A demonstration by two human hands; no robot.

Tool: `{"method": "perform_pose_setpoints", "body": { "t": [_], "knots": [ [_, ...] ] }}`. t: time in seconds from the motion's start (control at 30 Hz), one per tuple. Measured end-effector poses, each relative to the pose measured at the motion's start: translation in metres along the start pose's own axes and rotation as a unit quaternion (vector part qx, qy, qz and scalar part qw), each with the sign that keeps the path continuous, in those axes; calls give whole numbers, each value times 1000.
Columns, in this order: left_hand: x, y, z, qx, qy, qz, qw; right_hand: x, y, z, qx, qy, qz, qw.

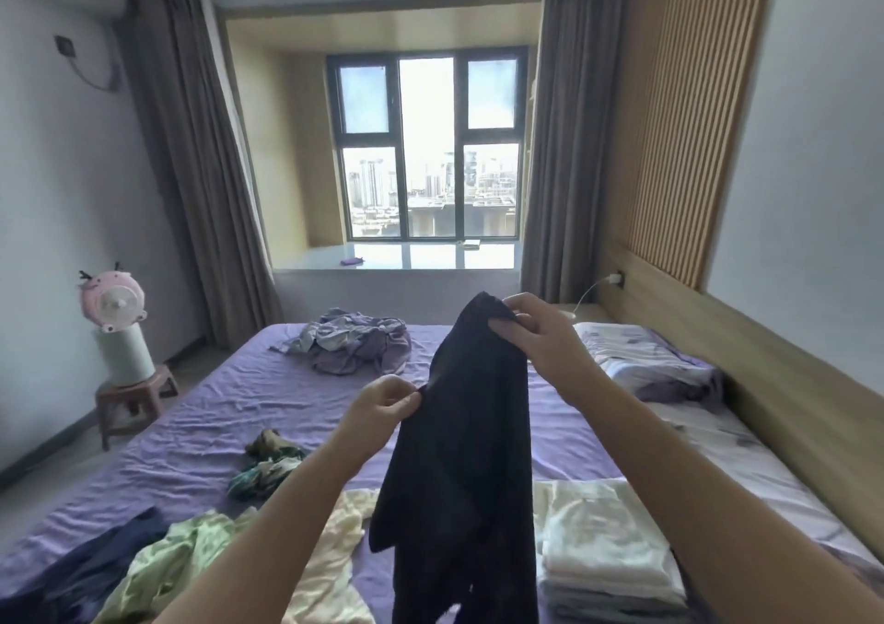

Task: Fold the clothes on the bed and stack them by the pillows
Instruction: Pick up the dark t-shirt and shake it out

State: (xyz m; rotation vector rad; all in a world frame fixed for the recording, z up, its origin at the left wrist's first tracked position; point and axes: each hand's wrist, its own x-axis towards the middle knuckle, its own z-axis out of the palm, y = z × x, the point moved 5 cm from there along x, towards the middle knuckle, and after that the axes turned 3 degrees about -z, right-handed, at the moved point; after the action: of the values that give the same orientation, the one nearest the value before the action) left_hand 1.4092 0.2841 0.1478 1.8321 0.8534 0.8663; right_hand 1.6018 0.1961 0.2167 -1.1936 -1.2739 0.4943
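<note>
A black garment (466,456) hangs in the air over the purple bed (201,413). My right hand (535,331) pinches its top edge, held high. Lower and to the left, my left hand (382,408) pinches its side edge. A folded stack of white and pale clothes (607,547) lies at the lower right beside the pillows (636,350). Unfolded clothes lie loose on the bed: a pale green one (182,556), a navy one (91,561), a cream one (330,547), a green patterned one (263,465) and a purple-grey heap (354,341) at the far end.
A wooden headboard (765,384) runs along the bed's right side. On the left floor, a small stool (129,398) carries a white cylinder and a pink fan (112,303). Curtains frame the window (430,149) beyond the bed.
</note>
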Motion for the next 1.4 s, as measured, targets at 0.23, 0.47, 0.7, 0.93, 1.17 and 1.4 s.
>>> {"method": "perform_pose_setpoints", "body": {
  "t": [0.23, 0.47, 0.7, 0.93, 1.17, 1.4],
  "knots": [
    [8, 31, 19, -25, -84, -1, 996, 9, -1, 25, -38, -31, -2, 999],
    [30, 47, 7, -27, -80, 0, 996, 10, 6, -22, -4, 61, 61, 996],
    [51, 92, 5, -21, -34, 64, 997, 2, 4, -30, 33, 56, 70, 995],
    [42, 73, 7, 226, 105, 105, 963, 14, -1, 6, 182, 111, 120, 970],
    [20, 18, 21, 180, 61, 31, 981, 29, -6, 48, 108, 80, 94, 987],
    [44, 41, -1, -145, 109, -46, 982, -4, 29, 52, -154, -7, 52, 987]
  ]
}}
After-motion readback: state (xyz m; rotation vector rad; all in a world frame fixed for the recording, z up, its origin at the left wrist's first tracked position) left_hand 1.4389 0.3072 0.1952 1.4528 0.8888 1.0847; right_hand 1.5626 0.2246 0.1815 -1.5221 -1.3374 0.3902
